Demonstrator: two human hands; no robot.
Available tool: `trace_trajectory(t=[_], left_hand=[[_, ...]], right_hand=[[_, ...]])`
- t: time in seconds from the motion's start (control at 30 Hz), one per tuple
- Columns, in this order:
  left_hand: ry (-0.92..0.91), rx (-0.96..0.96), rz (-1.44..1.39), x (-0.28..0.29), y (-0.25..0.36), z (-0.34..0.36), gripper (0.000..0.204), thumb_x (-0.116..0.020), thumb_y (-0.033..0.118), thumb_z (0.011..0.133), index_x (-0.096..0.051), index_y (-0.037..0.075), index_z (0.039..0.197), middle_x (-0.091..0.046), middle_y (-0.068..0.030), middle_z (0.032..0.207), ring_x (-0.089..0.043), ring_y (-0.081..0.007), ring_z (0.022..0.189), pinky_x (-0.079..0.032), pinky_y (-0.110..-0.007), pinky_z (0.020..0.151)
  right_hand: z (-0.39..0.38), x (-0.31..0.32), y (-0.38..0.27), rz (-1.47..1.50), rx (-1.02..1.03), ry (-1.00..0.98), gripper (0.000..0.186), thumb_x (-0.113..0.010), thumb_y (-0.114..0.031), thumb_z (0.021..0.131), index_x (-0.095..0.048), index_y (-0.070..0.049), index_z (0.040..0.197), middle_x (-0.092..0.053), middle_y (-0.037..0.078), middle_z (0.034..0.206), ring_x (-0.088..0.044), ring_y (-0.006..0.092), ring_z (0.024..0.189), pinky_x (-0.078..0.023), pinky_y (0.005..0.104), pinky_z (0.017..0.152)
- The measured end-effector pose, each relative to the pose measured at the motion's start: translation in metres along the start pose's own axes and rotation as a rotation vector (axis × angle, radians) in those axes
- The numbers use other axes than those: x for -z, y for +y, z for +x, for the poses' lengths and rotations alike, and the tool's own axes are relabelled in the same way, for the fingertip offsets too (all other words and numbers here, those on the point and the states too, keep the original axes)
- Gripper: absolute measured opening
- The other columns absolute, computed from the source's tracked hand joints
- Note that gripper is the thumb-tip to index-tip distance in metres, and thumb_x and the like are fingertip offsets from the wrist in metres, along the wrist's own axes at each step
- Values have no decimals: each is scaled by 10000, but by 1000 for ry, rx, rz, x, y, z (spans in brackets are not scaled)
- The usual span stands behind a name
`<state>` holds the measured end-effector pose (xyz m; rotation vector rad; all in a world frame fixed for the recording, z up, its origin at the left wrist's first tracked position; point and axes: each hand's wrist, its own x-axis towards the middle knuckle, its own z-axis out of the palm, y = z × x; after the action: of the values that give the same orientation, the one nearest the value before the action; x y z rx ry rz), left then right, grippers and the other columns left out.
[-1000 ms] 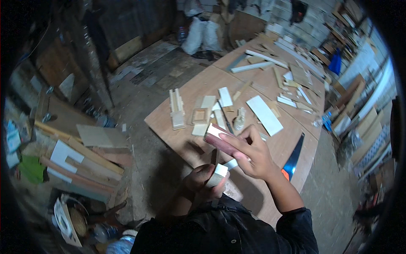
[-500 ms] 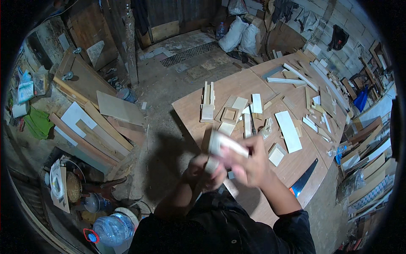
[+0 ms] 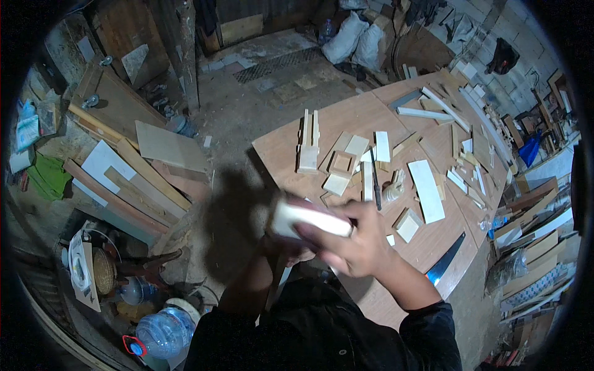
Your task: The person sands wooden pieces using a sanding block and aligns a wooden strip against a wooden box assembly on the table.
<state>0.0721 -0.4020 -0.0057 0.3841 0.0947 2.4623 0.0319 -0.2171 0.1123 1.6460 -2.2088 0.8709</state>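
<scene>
My right hand point(image 3: 357, 246) is closed around a pale block point(image 3: 307, 217) with a reddish-brown edge, blurred by motion. Under the block, my left hand point(image 3: 298, 255) is mostly hidden; its fingers curl around a strip of wood point(image 3: 281, 283), which slants down towards my body. The hands are close together in front of my chest, over the near left edge of the wooden table point(image 3: 371, 297). Whether block and strip touch is too blurred to tell.
On the table lie a small square frame point(image 3: 342, 162), a grooved wooden piece point(image 3: 308, 148), a white board point(image 3: 426, 191), a small tray-like block point(image 3: 408, 225) and a handsaw point(image 3: 447, 258). Large water bottles point(image 3: 162, 334) stand at lower left. Boards point(image 3: 124, 179) lean on the left.
The right hand and its block have shifted left and slightly down over the left hand, hiding most of it. The view has turned slightly.
</scene>
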Motion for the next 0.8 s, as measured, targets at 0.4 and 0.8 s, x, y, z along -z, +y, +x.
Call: trace_trajectory(t=[0.4,0.8], left_hand=[[-210,8,-68,25,61,-7,516,-402,478,1025,-514,0,862,-499,-88,522,-489,-200,346,-448,-303,334],[-171,42,5,31,103,-6,591,-314,476,1057,-508,8,753,-505,-111,507,-499,-210,354,-426,-309,325]], right_hand=[[44,-43,65,-168,-350,-38,395,-566,-317,954,-659,-250,1332,-574,149,999,-494,303,901,-460,379,782],[60,-57,85,-102,-189,94,402,-617,-335,913,-672,-188,1283,-598,135,1037,-519,255,863,-514,383,678]])
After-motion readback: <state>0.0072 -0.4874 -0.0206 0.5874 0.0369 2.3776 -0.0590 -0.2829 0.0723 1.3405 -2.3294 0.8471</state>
